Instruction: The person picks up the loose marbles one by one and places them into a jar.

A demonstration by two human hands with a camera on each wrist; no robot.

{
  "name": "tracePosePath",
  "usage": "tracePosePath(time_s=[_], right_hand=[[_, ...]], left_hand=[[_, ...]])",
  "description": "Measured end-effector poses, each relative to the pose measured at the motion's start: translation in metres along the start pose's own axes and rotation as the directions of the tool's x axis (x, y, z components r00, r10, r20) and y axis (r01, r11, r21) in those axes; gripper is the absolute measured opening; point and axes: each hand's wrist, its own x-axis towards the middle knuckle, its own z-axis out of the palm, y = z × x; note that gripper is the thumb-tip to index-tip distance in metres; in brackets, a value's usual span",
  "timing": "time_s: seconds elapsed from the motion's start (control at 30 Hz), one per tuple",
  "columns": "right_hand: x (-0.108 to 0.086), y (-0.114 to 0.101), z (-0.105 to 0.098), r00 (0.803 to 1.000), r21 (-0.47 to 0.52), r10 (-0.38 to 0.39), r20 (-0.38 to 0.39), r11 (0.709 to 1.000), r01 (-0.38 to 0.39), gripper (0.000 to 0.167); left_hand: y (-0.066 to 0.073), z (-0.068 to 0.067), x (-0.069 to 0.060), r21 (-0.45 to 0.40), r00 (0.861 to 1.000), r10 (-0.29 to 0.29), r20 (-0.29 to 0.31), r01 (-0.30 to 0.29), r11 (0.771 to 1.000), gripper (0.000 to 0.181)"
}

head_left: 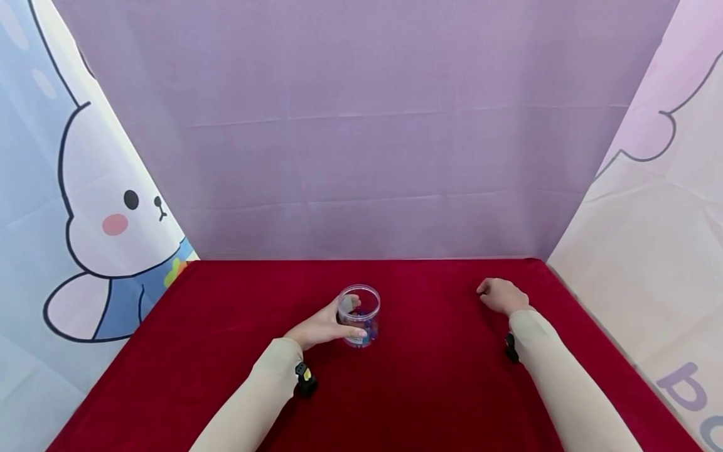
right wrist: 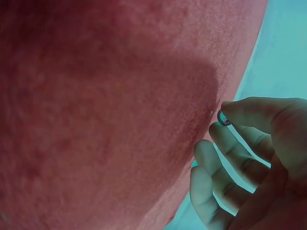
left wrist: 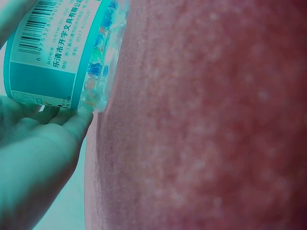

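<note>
My left hand point(head_left: 319, 326) grips a clear, open-topped plastic jar point(head_left: 369, 325) by its side, near the middle of the red cloth. In the left wrist view the jar's printed label point(left wrist: 48, 62) with a barcode shows, and several coloured glass marbles point(left wrist: 94, 70) lie low inside it. Well to the right of the jar is my right hand point(head_left: 504, 296), held low over the cloth. Between its thumb and forefinger it pinches one small glass marble point(right wrist: 224, 118), seen in the right wrist view. The other fingers are loosely bent. A small teal spot shows beside them; I cannot tell what it is.
Red cloth point(head_left: 418, 389) covers the table. A lilac curtain point(head_left: 361, 125) hangs along the back edge. Printed sheets stand at both sides, the left sheet point(head_left: 101, 207) showing a cartoon rabbit. Dark wrist cameras sit on both cuffs.
</note>
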Motion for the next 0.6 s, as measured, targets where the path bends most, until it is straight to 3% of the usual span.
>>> tracePosePath(time_s=[0.27,0.6], right_hand=[[-0.004,0.0,0.001,1.0,0.005,-0.02,-0.02,1.0,0.02,0.025],[-0.014,-0.017,0.0,0.995,0.002,-0.077,-0.068,0.997,0.078,0.026]], left_hand=[[0.0,0.0,0.0,-0.003,1.0,-0.006,0.002,0.006,1.0,0.093],[0.001,-0.001,-0.002,-0.003,1.0,-0.007,-0.001,0.007,1.0,0.09]])
